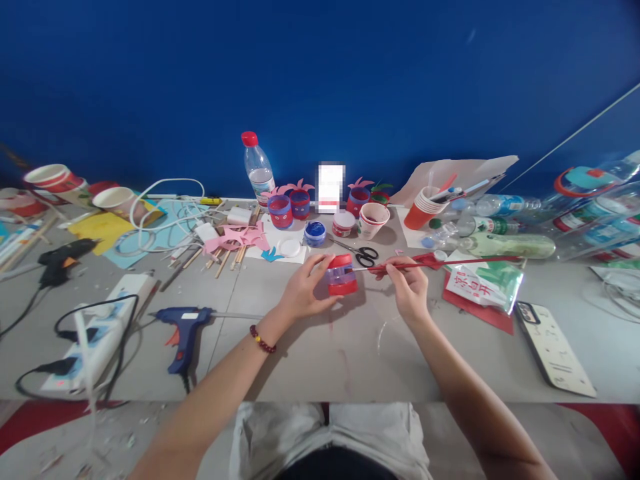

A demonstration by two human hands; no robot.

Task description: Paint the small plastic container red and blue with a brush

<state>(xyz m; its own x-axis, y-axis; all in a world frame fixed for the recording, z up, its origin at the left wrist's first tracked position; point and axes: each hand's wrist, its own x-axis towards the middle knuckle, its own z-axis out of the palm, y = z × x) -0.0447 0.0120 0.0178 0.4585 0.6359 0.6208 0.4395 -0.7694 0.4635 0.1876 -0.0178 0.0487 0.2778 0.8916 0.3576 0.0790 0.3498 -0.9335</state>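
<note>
My left hand (pixel 311 288) grips a small cylinder painted red at both ends with a purple band (pixel 342 283), lying on its side just above the table. In my right hand (pixel 410 288) is a paintbrush (pixel 370 269), pinched between the fingers; its tip touches the purple band. Behind them stand an open jar of blue paint (pixel 315 233) and a red-and-white jar (pixel 344 224). Black-handled scissors (pixel 366 256) lie close by. A paper cup (pixel 373 220) sits behind the scissors.
Painted cups with eyes (pixel 281 212) line the wall beside a water bottle (pixel 260 173). At left are a blue glue gun (pixel 185 327) and a power strip (pixel 103 333). Plastic bottles (pixel 515 245), red and white packets (pixel 475 287) and a phone (pixel 555 348) lie at right.
</note>
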